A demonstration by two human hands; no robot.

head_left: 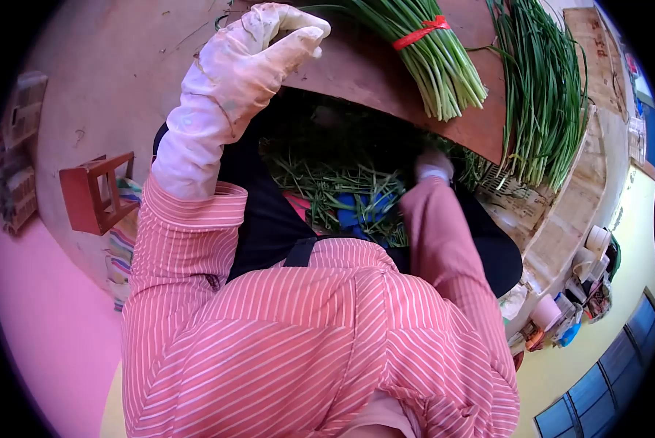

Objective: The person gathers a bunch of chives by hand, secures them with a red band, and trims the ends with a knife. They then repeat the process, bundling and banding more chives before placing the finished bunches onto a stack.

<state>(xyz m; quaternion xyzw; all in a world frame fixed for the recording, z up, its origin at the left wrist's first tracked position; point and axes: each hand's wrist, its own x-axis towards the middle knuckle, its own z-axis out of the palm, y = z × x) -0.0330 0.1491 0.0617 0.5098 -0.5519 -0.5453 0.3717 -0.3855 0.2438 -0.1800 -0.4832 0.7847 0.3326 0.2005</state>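
Observation:
My left hand (272,36), in a long whitish glove smudged with dirt, is raised at the left end of the reddish-brown board (356,69). Its fingers are curled with the tips near the thumb; what they pinch, if anything, does not show. My right hand (434,163) is low, in shadow below the board's near edge, its fingers blurred and hidden. A bundle of green garlic chives (426,62), tied with red tape (421,33), lies on the board, pale stem ends towards me. Loose green leaf scraps (342,190) cover my lap area and the dark space under the board.
A larger heap of long green chives (542,95) lies right of the board, on flattened cardboard (586,182). A small red wooden stool (99,193) stands at the left. Cups and bags (561,314) are gathered at the far right by the wall.

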